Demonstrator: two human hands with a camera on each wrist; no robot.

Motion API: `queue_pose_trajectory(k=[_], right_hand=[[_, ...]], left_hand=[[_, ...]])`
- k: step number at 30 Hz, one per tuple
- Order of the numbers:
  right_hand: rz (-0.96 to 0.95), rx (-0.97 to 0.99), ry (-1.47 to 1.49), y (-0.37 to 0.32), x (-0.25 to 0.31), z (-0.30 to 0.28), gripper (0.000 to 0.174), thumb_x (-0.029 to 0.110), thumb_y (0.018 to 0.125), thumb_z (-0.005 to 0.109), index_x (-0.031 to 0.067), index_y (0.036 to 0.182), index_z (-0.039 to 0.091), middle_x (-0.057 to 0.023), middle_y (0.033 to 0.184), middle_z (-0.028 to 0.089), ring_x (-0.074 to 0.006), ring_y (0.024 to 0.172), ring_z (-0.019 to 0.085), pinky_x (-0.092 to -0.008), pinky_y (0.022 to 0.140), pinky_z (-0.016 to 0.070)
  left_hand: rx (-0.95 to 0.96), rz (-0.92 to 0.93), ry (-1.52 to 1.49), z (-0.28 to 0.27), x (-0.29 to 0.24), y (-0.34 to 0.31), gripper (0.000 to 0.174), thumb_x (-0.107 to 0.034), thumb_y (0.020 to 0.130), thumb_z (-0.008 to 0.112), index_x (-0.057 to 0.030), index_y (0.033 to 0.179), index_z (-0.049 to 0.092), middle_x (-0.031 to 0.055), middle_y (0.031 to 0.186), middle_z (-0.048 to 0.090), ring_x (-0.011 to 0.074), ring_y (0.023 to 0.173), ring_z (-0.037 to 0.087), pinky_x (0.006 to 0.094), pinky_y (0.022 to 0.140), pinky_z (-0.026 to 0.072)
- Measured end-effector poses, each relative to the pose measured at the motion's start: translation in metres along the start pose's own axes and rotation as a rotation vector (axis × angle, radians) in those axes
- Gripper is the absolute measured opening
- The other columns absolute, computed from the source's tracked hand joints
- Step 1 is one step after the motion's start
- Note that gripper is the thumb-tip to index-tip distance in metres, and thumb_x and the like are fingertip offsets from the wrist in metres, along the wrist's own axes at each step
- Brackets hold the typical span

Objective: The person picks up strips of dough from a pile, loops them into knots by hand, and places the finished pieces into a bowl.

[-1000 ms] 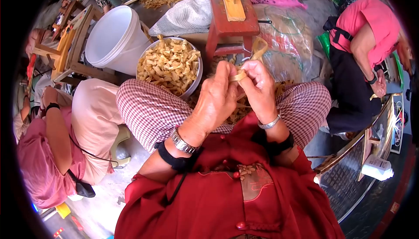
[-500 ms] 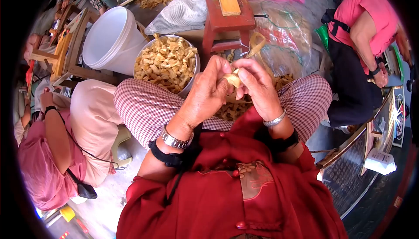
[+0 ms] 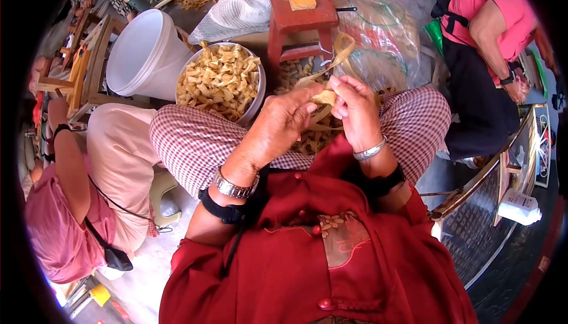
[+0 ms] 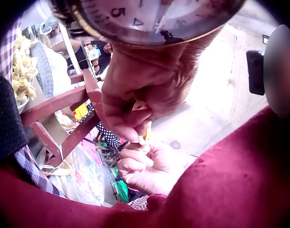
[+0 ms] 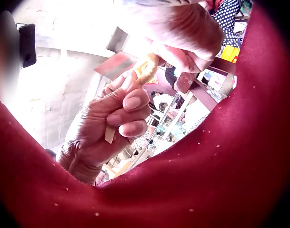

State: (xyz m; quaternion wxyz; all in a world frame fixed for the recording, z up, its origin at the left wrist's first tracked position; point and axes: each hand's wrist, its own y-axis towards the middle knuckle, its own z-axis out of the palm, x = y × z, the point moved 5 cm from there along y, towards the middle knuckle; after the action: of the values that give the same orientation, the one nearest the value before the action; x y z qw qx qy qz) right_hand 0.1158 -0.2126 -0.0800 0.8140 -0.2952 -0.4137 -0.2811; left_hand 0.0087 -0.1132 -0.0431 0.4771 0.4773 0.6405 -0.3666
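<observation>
A flat yellowish strip (image 3: 323, 97), folded over into a small loop, spans the gap between both hands above the lap. My left hand (image 3: 278, 120) pinches one side of it between thumb and fingertips. On the other side, my right hand (image 3: 358, 111) pinches it with thumb and forefinger. In the right wrist view the folded strip (image 5: 147, 69) passes between the fingertips, and a short end sticks out below the left hand's curled fingers. Beyond the hands, a loose yellowish band (image 3: 343, 49) arcs upward. Similar knotted pieces (image 3: 313, 142) lie in the lap area beneath.
A tub (image 3: 260, 90) heaped with knotted yellowish pieces stands left of the hands, beside a white bucket (image 3: 139, 52). A red stool (image 3: 302, 13) with a wooden block is ahead, near clear plastic bags (image 3: 384, 34). People sit close on both sides.
The strip, wrapped tightly around the fingers before, now shows as a folded loop between the fingertips. Both hands have drawn slightly apart. The head view has shifted a little.
</observation>
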Motion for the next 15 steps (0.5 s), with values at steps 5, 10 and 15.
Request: queue_pose_trajectory(k=[5, 10, 15], right_hand=[[-0.046, -0.058, 0.041, 0.002, 0.008, -0.01, 0.012, 0.013, 0.089, 0.06, 0.0049, 0.082, 0.056, 0.0059, 0.059, 0.042, -0.0027, 0.046, 0.034, -0.0183, 0.044, 0.0281], [-0.093, -0.046, 0.006, 0.0, 0.012, -0.015, 0.011, 0.013, 0.09, 0.059, 0.006, 0.083, 0.055, 0.0052, 0.061, 0.042, -0.0036, 0.046, 0.034, -0.0188, 0.044, 0.0294], [-0.078, 0.059, -0.046, 0.006, 0.018, -0.009, 0.021, 0.025, 0.094, 0.054, 0.0041, 0.089, 0.056, 0.0053, 0.061, 0.042, -0.0026, 0.047, 0.036, -0.0182, 0.044, 0.0292]], left_hand=[[0.102, 0.123, 0.147, 0.005, -0.009, -0.002, 0.043, -0.01, 0.095, 0.048, -0.0087, 0.137, 0.042, 0.0036, 0.055, 0.044, 0.0083, 0.046, 0.043, 0.0251, 0.049, 0.0428], [0.099, 0.152, 0.11, 0.006, -0.015, -0.006, 0.045, -0.004, 0.092, 0.049, -0.0058, 0.136, 0.042, 0.0151, 0.08, 0.055, 0.0177, 0.052, 0.047, 0.0281, 0.056, 0.0449], [0.086, -0.005, -0.026, 0.0, -0.02, -0.003, 0.065, -0.003, 0.092, 0.05, -0.0135, 0.148, 0.017, 0.0007, 0.067, 0.048, 0.0081, 0.056, 0.042, 0.0238, 0.054, 0.0421]])
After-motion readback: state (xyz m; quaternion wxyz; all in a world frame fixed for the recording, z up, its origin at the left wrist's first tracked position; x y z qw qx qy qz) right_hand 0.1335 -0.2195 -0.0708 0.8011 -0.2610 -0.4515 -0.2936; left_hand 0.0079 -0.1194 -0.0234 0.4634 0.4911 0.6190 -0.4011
